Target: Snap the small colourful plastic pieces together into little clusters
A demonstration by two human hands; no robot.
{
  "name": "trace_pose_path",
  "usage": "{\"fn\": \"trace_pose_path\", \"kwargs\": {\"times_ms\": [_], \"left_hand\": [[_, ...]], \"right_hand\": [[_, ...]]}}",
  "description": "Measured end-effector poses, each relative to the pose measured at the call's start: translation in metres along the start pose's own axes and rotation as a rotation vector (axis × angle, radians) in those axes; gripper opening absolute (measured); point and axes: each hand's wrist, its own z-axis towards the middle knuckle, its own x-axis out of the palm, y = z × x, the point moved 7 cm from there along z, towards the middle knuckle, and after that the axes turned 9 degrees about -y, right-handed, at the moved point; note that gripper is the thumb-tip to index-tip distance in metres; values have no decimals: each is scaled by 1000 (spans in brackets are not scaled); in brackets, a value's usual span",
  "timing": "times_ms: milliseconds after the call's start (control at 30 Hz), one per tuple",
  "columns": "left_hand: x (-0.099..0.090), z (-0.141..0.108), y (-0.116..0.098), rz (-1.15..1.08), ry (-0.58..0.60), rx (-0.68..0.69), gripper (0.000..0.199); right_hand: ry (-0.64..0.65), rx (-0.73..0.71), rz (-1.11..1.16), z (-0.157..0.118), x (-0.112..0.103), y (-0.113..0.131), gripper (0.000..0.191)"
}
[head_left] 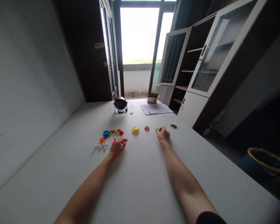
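My right hand (163, 134) has its fingertips closed on a small green plastic piece (157, 129) at the right of the table. To its left, a red piece (147, 128) and a yellow piece (135, 130) lie apart from each other on the white top. My left hand (118, 146) rests with fingers loosely apart and nothing visible in them. An orange-red piece (114, 140) shows just behind that hand, partly covered by it. Farther left is a loose cluster of blue (105, 133), red, green, orange (103, 140) and white pieces (101, 145).
A round black-and-silver device (120, 105) stands at the table's far side beside a short cable (132, 110). Paper sheets (157, 109) and an open cardboard box (152, 98) are at the back right. A cable hole (174, 126) lies right of my right hand. Cabinets (200, 71) flank the right.
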Motion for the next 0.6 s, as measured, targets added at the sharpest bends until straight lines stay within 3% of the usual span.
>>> {"fn": "trace_pose_path", "kwargs": {"times_ms": [167, 300, 600], "left_hand": [[1, 0, 1, 1, 8, -8, 23], [1, 0, 0, 2, 5, -1, 23], [0, 0, -2, 1, 1, -11, 22]], "right_hand": [[-32, -38, -78, -3, 1, 1, 11], [-34, -50, -61, -3, 2, 3, 19], [131, -220, -98, -13, 30, 10, 43]]}}
